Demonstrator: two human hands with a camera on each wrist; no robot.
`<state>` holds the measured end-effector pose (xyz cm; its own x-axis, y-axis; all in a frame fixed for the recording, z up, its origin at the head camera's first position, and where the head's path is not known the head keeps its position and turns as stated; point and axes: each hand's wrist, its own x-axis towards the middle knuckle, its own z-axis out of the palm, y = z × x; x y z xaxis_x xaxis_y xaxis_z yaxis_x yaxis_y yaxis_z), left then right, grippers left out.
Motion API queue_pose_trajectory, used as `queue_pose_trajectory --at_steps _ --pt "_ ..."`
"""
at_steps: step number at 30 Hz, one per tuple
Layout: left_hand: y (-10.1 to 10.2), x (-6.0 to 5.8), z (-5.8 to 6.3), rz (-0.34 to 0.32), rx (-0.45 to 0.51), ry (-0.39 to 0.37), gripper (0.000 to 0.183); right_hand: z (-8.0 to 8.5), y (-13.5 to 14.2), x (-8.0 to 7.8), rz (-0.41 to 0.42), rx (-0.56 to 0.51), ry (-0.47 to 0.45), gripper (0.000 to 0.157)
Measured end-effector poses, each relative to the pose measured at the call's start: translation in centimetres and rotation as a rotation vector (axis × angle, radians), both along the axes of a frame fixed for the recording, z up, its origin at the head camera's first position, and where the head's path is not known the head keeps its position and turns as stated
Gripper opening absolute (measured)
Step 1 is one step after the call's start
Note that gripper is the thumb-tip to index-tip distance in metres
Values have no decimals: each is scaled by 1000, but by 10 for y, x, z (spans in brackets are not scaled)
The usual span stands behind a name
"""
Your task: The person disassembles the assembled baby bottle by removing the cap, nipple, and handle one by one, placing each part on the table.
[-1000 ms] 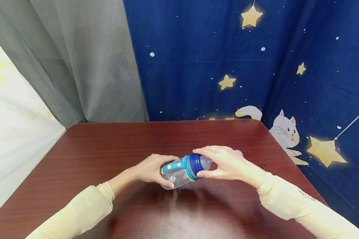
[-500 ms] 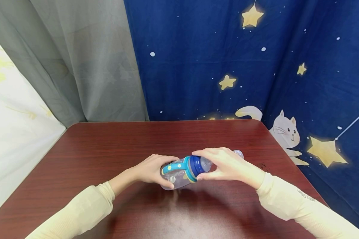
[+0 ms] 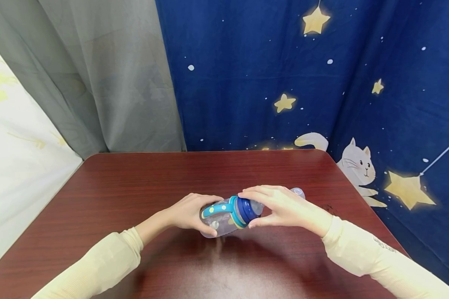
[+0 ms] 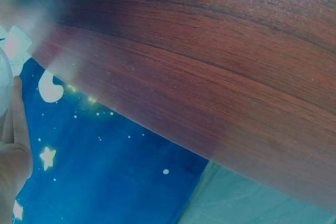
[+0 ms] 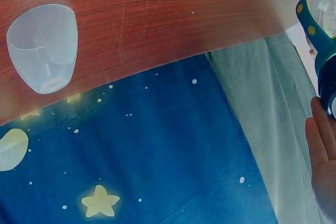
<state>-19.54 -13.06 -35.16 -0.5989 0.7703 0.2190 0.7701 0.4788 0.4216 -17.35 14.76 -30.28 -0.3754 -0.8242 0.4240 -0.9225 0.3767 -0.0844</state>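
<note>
In the head view, a clear baby bottle [image 3: 224, 226] is tilted over the table, its base toward the left. A teal handle [image 3: 218, 209] with yellow dots runs along its side. My left hand [image 3: 191, 212] grips the bottle's lower body between thumb and fingers. Around the dark blue collar [image 3: 249, 209] at the other end, my right hand [image 3: 282, 206] curls its fingers and thumb, partly covering the clear nipple. In the right wrist view the collar [image 5: 328, 85] appears beside the right hand's fingers [image 5: 317, 137]. The left wrist view shows only a sliver of the bottle [image 4: 4, 82].
A translucent cap [image 5: 44, 48] stands on the table just past my right hand, mostly hidden by it in the head view. The brown wooden table [image 3: 134, 178] has its far edge before a grey curtain [image 3: 134, 83] and a blue starry curtain [image 3: 239, 83].
The right hand's fingertips have slid slightly left over the collar, and its thumb has shifted a little down. The left hand keeps its hold, and the bottle stays nearly in place.
</note>
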Motion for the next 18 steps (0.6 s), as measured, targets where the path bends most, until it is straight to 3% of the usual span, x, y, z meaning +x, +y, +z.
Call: queue_pose_trajectory --at_steps 18 --pt "2 1 1 -1 1 -16 73 1 3 -3 105 22 79 63"
